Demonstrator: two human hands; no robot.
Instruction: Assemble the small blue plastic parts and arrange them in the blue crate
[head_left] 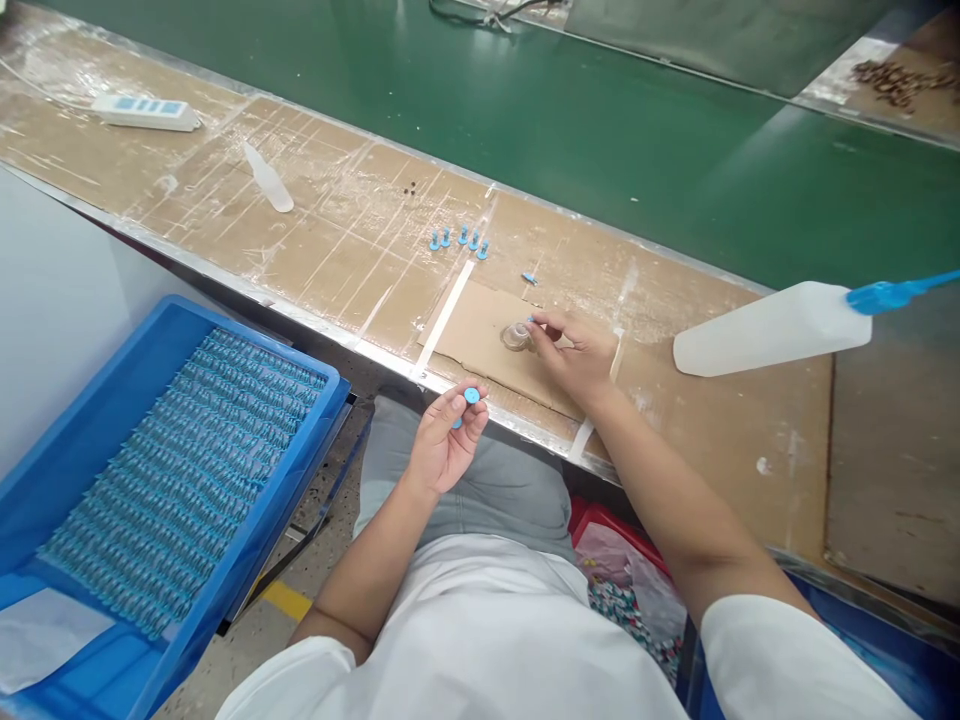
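Note:
My left hand (448, 440) is raised just off the table's front edge, its fingers closed round a small blue round-headed part (472, 396). A second bit of blue shows lower between those fingers. Over a piece of cardboard (480, 330), my right hand (577, 355) pinches a small blue piece, mostly hidden by the fingertips. Right beside those fingertips is a small clear round dish (514, 336); whether they touch it I cannot tell. Several blue parts with disc bases (463, 237) stand beyond the cardboard, and a single blue piece (529, 278) lies near them.
A large white bottle with a blue spout (772, 330) lies to the right. Farther left are a small white bottle (268, 178) and a power strip (146, 112). A blue crate (330, 378) of blue parts stands at lower left. The green surface (525, 130) runs behind.

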